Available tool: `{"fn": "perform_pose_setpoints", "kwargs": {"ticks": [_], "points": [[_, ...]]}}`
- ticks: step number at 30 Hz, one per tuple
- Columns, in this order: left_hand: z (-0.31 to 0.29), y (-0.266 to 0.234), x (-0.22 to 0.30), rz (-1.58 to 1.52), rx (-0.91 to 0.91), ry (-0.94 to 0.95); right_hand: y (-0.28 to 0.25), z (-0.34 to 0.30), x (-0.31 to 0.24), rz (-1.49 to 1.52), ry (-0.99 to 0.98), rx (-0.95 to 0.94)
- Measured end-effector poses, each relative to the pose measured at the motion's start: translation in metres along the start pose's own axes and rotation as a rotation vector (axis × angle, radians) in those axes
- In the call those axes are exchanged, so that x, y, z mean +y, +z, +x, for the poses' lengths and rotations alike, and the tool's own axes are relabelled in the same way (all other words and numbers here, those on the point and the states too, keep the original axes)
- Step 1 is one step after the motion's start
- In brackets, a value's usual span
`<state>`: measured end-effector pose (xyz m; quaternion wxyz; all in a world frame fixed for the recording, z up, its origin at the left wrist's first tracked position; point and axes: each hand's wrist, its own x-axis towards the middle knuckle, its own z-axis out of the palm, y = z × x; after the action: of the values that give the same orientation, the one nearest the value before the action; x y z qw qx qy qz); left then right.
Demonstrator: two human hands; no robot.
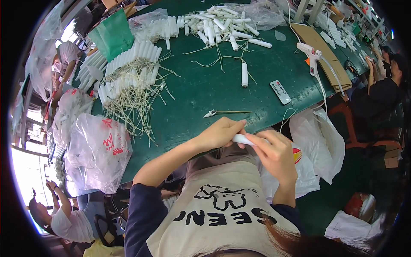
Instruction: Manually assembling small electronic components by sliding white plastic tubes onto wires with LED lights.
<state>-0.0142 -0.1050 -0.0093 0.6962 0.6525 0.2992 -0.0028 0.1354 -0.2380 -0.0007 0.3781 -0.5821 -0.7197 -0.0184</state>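
Just off the near edge of the green table, a white tube (pixel 242 139) lies between my two hands. My left hand (pixel 221 133) has its thumb and fingers closed at the tube's left end. The fingers of my right hand (pixel 274 150) are wrapped round its other end, hiding much of it. A thin pale wire (pixel 284 119) loops up beside my right hand. On the table just beyond my hands rests a thin rod with a white tip (pixel 210 113). A single white tube with wires (pixel 244 75) stands apart farther off.
Wired white tubes lie in a far heap (pixel 218 28) and in rows at left (pixel 132 60). A remote control (pixel 280 92), glue gun (pixel 310 55) and cardboard (pixel 321 55) are on the right. Plastic bags (pixel 98 150) hang at left, others (pixel 319 141) at right. People sit on both sides.
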Motion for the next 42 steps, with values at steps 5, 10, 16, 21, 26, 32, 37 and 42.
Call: {"fn": "perform_pose_setpoints", "kwargs": {"ticks": [5, 10, 16, 21, 26, 32, 37, 42], "points": [[-0.001, -0.007, -0.003, -0.087, 0.103, -0.015, -0.002, 0.002, 0.0, 0.031, 0.051, 0.092], [-0.002, -0.004, 0.001, -0.132, 0.069, -0.08, 0.0, 0.011, -0.011, -0.057, -0.019, 0.007], [-0.016, -0.015, -0.016, -0.089, 0.162, 0.075, -0.013, 0.005, -0.017, 0.012, 0.164, 0.119], [-0.054, 0.008, -0.017, -0.171, 0.028, 0.526, 0.008, -0.01, -0.051, 0.371, 0.365, 0.182], [-0.075, 0.006, -0.015, -0.289, 0.087, 0.457, 0.024, -0.011, -0.06, 0.666, 0.245, 0.002], [-0.123, -0.052, -0.014, 0.029, 0.488, 0.516, 0.033, 0.02, -0.051, 0.776, -0.034, -0.053], [-0.164, -0.128, 0.04, 0.667, 1.068, 0.04, 0.025, 0.015, -0.026, 0.382, 0.108, -0.148], [-0.189, -0.248, 0.033, 1.031, 1.289, -0.607, 0.033, 0.013, -0.018, 0.252, 0.121, -0.229]]}}
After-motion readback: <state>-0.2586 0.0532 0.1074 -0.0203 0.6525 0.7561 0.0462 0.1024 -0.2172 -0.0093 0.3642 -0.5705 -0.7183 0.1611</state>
